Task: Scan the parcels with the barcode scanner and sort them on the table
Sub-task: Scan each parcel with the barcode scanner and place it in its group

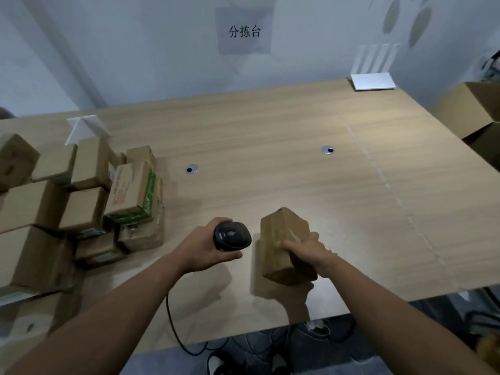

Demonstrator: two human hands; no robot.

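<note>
My left hand (208, 250) grips a black barcode scanner (232, 236) above the near middle of the wooden table (270, 163); its black cable (173, 320) trails off the front edge. Just to the right, my right hand (305, 249) holds a brown taped cardboard parcel (281, 242), tilted and lifted above the table, its shadow below it. Scanner head and parcel are a short gap apart. A pile of several brown parcels (81, 207) sits on the left side of the table.
A white sign stand (84, 128) stands behind the pile. A white router (373, 79) sits at the far right corner. Open cardboard boxes (470, 109) stand beyond the right edge. Two round cable grommets (192, 169) are set in the tabletop.
</note>
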